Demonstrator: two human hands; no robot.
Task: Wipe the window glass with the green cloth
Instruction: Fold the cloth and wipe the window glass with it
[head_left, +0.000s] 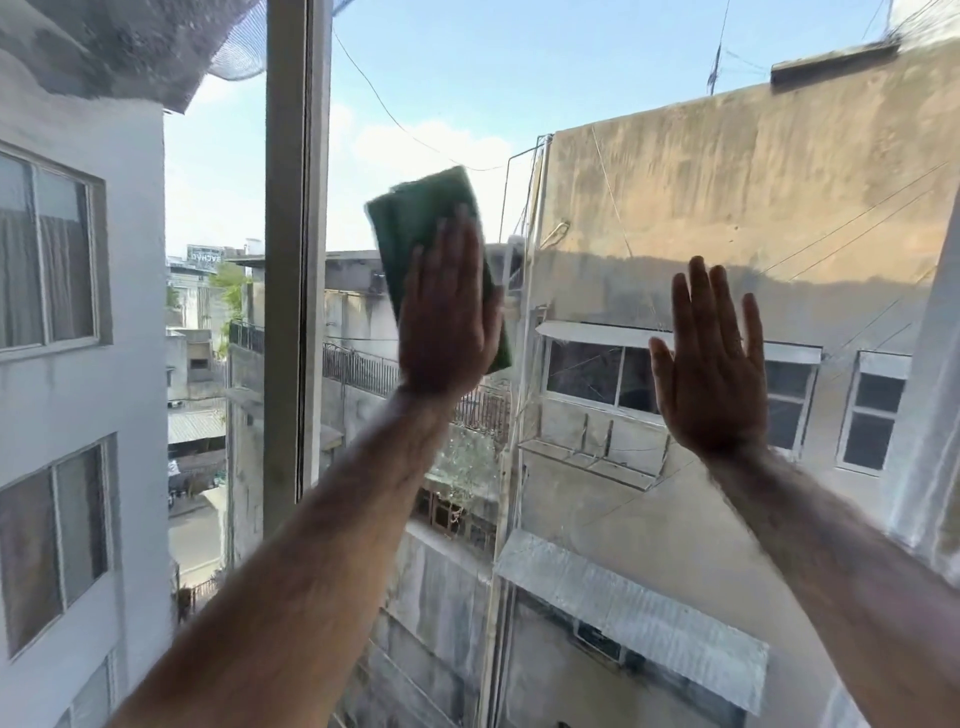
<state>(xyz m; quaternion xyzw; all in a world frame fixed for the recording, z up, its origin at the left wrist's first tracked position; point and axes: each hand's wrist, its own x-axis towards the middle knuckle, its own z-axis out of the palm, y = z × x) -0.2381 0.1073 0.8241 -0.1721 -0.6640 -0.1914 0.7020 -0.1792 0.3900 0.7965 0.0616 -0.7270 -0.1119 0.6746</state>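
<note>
Mid-wipe | our left hand (448, 306) flat, pressing cloth (415, 228) on glass (597, 519) just right of frame (296, 260) | right hand (709, 374) splayed, empty, farther right | lower glass looks streaky, we judge plenty left

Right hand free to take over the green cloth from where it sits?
Probably yes. The right hand is open and empty, flat toward the glass, with bare pane between it and the green cloth, which the left hand presses flat.
</note>
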